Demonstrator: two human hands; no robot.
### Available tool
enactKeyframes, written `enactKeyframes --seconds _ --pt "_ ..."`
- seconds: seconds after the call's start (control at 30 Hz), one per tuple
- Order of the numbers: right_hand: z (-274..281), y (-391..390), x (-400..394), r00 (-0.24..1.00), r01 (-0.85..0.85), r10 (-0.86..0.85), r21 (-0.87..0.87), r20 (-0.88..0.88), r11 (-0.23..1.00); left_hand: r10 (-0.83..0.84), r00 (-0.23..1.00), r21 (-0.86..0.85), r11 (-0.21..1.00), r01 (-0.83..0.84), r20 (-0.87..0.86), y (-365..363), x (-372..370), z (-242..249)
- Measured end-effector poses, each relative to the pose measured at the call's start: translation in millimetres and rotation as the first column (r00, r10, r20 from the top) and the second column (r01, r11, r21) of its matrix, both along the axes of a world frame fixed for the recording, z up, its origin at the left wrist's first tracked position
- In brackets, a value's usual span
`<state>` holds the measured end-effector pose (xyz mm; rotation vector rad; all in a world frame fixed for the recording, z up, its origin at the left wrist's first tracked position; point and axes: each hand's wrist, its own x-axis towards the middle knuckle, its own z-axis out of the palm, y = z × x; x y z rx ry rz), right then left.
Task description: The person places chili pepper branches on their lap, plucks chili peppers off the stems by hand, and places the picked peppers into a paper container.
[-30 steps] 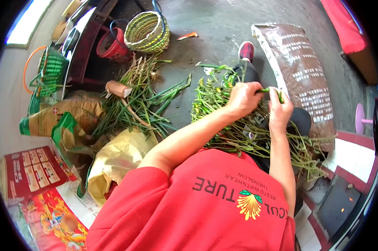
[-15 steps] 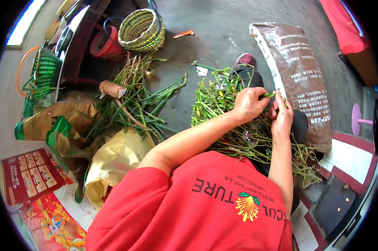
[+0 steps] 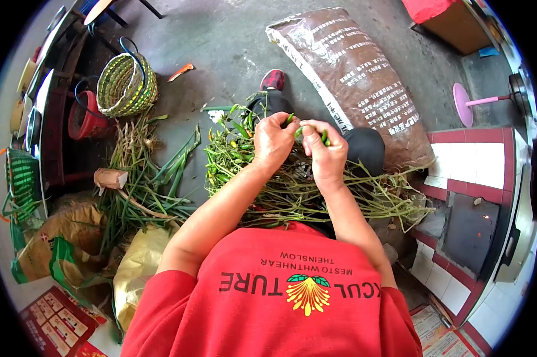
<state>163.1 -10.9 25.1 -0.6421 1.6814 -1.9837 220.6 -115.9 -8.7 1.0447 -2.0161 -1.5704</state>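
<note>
Both hands (image 3: 272, 144) (image 3: 328, 157) hold green peppers (image 3: 325, 137); shirt (image 3: 280, 306) reads "THEINSLOW".

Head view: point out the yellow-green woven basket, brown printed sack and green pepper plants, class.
Yellow-green woven basket (image 3: 149, 95): head view, outer wall.
Brown printed sack (image 3: 359, 74): head view, printed face.
Green pepper plants (image 3: 292, 197): head view, stems.

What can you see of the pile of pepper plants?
The pile of pepper plants lies tangled, partly over the dark trousers. Slim peppers, mostly green with some yellow, crowd its left side; thin greenish stems fan out rightward. The left hand and right hand hide part of it.
</note>
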Motion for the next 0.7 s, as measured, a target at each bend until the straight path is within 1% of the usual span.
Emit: enactKeyframes --seconds 0.03,0.07,0.1,0.13,0.2,0.23,0.3,0.33,0.37,0.4,0.43,0.47,0.5,0.53,0.57,0.67,0.7 --pt "-10.1 2.2 -9.3 0.964 -0.024 0.058 -0.134 0.258 0.991 -0.015 1.0 0.019 1.0 0.015 0.005 0.4 1.4 2.5" --pt "-18.0 3.0 -17.8 0.861 -0.009 0.144 -0.269 0.487 0.963 -0.032 0.999 0.039 0.999 0.032 0.01 1.0 3.3 5.8" --pt "-17.4 0.3 -24.1 0.837 0.04 0.152 -0.335 0.525 0.941 -0.079 0.997 0.084 0.993 0.078 0.002 1.5 6.0 12.6" --pt "-13.8 1.5 -27.1 0.763 0.147 0.02 -0.204 0.646 0.968 -0.103 0.992 0.134 0.985 0.113 -0.074 1.4 8.8 12.4" --pt "-10.9 2.8 -30.8 0.683 0.151 0.023 -0.172 0.73 0.973 -0.181 0.982 0.116 0.976 0.187 -0.059 -2.2 12.0 13.7" --pt "-12.1 4.0 -31.5 0.687 0.129 0.05 -0.19 0.725 0.973 -0.23 0.966 0.115 0.963 0.244 -0.121 -4.7 15.7 12.8" --pt "-17.9 4.3 -31.2 0.691 0.081 0.11 -0.228 0.714 0.97 -0.284 0.955 0.064 0.955 0.29 -0.085 -8.8 18.5 8.6" --pt "-20.4 4.4 -30.3 0.73 0.011 0.134 -0.207 0.67 0.978 -0.309 0.949 0.039 0.949 0.312 -0.063 -10.6 20.0 6.2" --pt "-22.6 4.8 -29.6 0.765 -0.059 0.161 -0.181 0.624 0.982 -0.297 0.953 0.035 0.953 0.3 -0.065 -10.0 19.3 4.0" --pt "-21.0 4.0 -28.1 0.796 -0.126 0.191 -0.151 0.575 0.98 -0.294 0.956 0.036 0.955 0.294 -0.02 -8.6 19.2 10.3" --pt "-16.6 -0.4 -22.4 0.84 -0.131 0.131 -0.038 0.527 0.991 -0.291 0.957 0.036 0.956 0.29 0.022 -7.2 18.2 20.7" --pt "-16.5 -2.3 -19.5 0.898 -0.19 0.13 0.104 0.421 0.976 -0.288 0.955 0.036 0.957 0.286 0.064 -5.9 17.3 26.6" --pt "-17.4 -5.6 -15.8 0.948 -0.166 0.107 0.181 0.299 0.969 -0.277 0.961 0.042 0.96 0.277 0.003 -4.6 17.7 21.7" --pt "-18.2 -8.6 -12.7 0.981 -0.132 0.09 0.255 0.17 0.958 -0.286 0.958 0.014 0.958 0.286 0.004 -4.3 18.0 18.7" --pt "-17.1 -9.9 -11.6 0.986 -0.116 0.079 0.258 0.148 0.959 -0.294 0.956 -0.014 0.956 0.294 0.006 -4.4 18.3 16.8" --pt "-15.8 -9.3 -11.9 0.966 0.05 -0.084 0.143 0.245 0.988 -0.277 0.96 -0.079 0.957 0.28 0.046 -4.7 18.5 17.9" --pt "-15.5 -7.5 -14.2 0.938 0.058 -0.094 0.114 0.333 0.992 -0.264 0.963 -0.097 0.958 0.269 0.063 -4.8 18.1 18.5"
